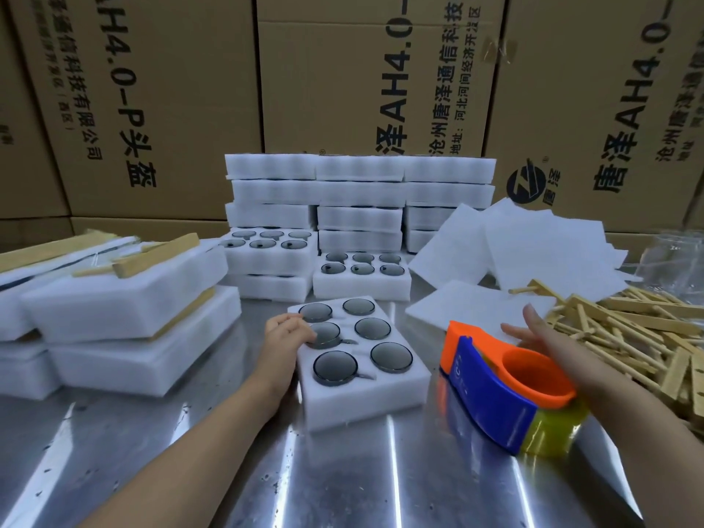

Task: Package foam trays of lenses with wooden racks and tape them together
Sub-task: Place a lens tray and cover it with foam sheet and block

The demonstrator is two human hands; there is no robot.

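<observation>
Item under inspection: one foam tray (362, 405) holding six dark lenses (391, 355), lying flat on the metal table (190, 470), directly under and to the right of my left hand (285, 333).

Obscured: the left fingertips cover part of the middle lens on the tray's near-left column, so I cannot tell whether they pinch it or only rest on it. The right palm is hidden behind the tape dispenser (491, 390). The pile of wooden racks (628, 337) beyond the right hand runs off the frame edge. The bundled packs (125, 302) left of the left hand are blurred and cut off.

Hand pose: the left forearm lies low along the table, wrist at the tray's left edge, fingers bent inward over the foam. My right hand (533, 333) is raised with fingers straight and spread, holding nothing I can see, just behind the dispenser and short of the racks.

Further out: foam sheets (533, 253) lie beyond the right hand; stacked trays (358, 192) stand beyond the left hand, before cardboard boxes (171, 89).
</observation>
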